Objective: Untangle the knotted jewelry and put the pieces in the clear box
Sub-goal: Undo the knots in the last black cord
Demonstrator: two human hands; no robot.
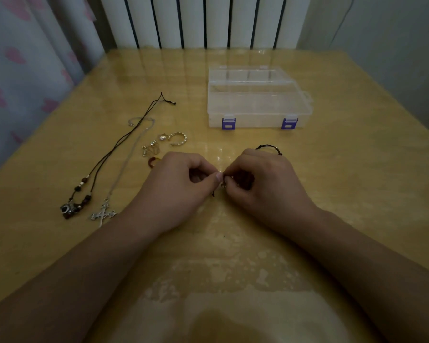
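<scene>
From the head camera, both hands meet over the middle of the yellow glossy surface (344,149). The left hand (176,186) has its fingers curled, thumb and forefinger pinching a small knotted piece of jewelry (223,184) at the spot where the two hands touch. The right hand (260,184) mirrors it, its fingers curled in and nipping the same piece from the other side. Most of that piece is hidden between the fingertips; only a dark cord end and a small metallic bit show. A thin black cord loop (269,147) pokes out just behind the right hand's knuckles.

The clear box (258,110) sits farther back and slightly right, well apart from the hands, its lid down and two purple latches (228,123) on its near wall.

To the left lie other pieces: a black cord necklace with dark beads (102,167), and beside it a silver chain with a cross pendant (103,214). Between these and the box rest several small silver rings (177,139) and a reddish ring (153,161) partly hidden by the left hand.

Behind the surface stand a white radiator (203,21) and a curtain with pink hearts (22,58).
</scene>
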